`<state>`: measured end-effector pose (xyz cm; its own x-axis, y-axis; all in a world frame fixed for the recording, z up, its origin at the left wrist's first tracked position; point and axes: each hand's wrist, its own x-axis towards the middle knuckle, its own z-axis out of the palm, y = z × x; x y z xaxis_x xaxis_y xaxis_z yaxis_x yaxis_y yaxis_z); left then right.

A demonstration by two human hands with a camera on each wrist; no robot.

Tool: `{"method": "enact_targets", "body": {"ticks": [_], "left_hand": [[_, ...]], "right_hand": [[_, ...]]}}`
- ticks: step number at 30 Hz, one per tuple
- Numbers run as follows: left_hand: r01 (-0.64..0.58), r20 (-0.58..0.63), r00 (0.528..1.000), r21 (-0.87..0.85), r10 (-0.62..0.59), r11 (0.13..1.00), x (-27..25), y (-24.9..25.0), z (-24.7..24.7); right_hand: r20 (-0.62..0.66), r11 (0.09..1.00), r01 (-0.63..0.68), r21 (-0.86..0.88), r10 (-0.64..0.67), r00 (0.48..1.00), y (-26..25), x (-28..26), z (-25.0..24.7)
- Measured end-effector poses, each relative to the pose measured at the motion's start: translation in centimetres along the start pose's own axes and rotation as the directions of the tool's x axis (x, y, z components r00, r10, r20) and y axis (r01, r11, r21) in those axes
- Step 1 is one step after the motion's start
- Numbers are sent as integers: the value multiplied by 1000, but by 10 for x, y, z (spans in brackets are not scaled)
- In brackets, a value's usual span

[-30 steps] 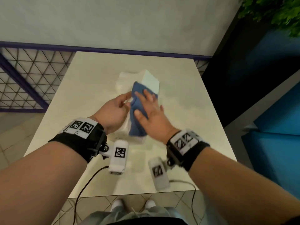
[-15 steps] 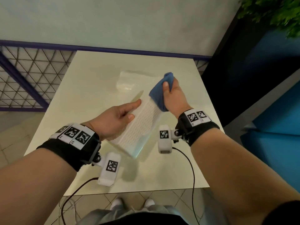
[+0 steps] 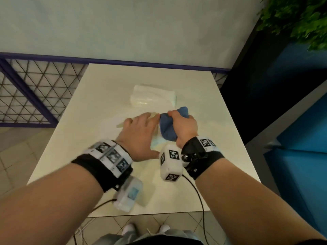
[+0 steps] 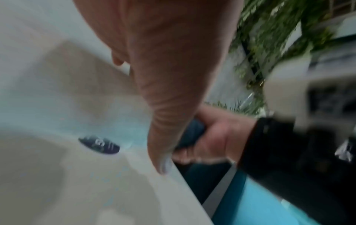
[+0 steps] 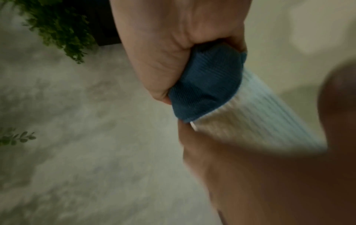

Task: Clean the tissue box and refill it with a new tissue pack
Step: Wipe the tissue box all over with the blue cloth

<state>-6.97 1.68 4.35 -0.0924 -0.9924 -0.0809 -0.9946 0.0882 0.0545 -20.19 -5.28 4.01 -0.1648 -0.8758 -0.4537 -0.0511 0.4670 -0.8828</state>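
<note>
The white ribbed tissue box (image 3: pixel 155 144) lies on the pale table (image 3: pixel 106 89), mostly hidden under my left hand (image 3: pixel 139 131), which rests flat on top of it with straight fingers. My right hand (image 3: pixel 184 126) grips a bunched blue cloth (image 3: pixel 167 128) and presses it against the box's right side. In the right wrist view the cloth (image 5: pixel 208 85) touches the ribbed box (image 5: pixel 260 121). The left wrist view shows my thumb (image 4: pixel 163 137) lying over the box (image 4: pixel 77 106). The new tissue pack (image 3: pixel 152 95), in clear wrap, lies just beyond the hands.
A purple-framed lattice fence (image 3: pixel 35 91) borders the table's left and back. A dark panel and blue furniture (image 3: pixel 300 156) stand close on the right, below a green plant (image 3: pixel 297 18). Wrist-camera cables (image 3: pixel 200 197) hang over the front edge.
The box was tilted up in my left hand; now that hand lies flat over it. My right hand with the cloth came back from the box's far end to its right side.
</note>
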Motion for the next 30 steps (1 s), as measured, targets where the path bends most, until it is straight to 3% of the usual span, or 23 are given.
{"method": "enact_targets", "body": {"ticks": [2, 5, 6, 8, 11, 13, 16, 17, 19, 21, 22, 25, 26, 28, 30], "left_hand": [[34, -185, 982, 3, -33, 999, 0, 13, 15], [38, -477, 873, -137, -100, 990, 2, 9, 18], [37, -524, 844, -160, -117, 986, 3, 3, 17], [32, -530, 834, -228, -151, 973, 2, -6, 11], [6, -539, 818, -341, -200, 940, -2, -17, 7], [-32, -549, 811, -385, -201, 922, -3, -21, 8], [-40, -517, 833, -410, -196, 911, -2, -13, 4], [-14, -484, 847, -436, -221, 900, -1, -8, 3], [55, -428, 846, -523, -318, 851, -1, 2, 1], [92, -408, 839, -547, -360, 832, -4, 2, 3], [90, -401, 846, -544, -352, 834, -7, 0, 5], [56, -396, 861, -549, -319, 834, -15, -7, 11], [47, -397, 861, -560, -318, 827, -15, -9, 13], [36, -400, 860, -573, -317, 819, -12, -10, 15], [67, -390, 850, -588, -354, 806, -10, -11, 14]], "right_hand": [[10, 997, 46, 58, -47, 999, -1, -14, 8], [65, 988, 127, 90, -133, 989, -6, -35, 3], [86, 984, 166, 72, -172, 981, -6, -39, -4], [63, 968, 246, 51, -249, 966, -11, -42, -19], [-86, 943, 309, 123, -300, 950, -32, -36, -44], [-82, 936, 326, 134, -317, 945, -51, -38, -54], [88, 896, 437, -74, -431, 898, -59, -48, -41], [193, 844, 494, -210, -459, 867, -55, -53, -29], [446, 652, 636, -412, -464, 765, -37, -56, -8], [535, 547, 696, -466, -452, 714, -29, -47, -1], [525, 557, 688, -465, -452, 721, -30, -38, -2], [352, 734, 558, -388, -442, 825, -35, -17, -9], [319, 749, 547, -373, -450, 834, -34, -16, -8], [342, 679, 600, -423, -493, 800, -26, -28, 2], [440, 543, 669, -507, -504, 743, -13, -54, 14]]}}
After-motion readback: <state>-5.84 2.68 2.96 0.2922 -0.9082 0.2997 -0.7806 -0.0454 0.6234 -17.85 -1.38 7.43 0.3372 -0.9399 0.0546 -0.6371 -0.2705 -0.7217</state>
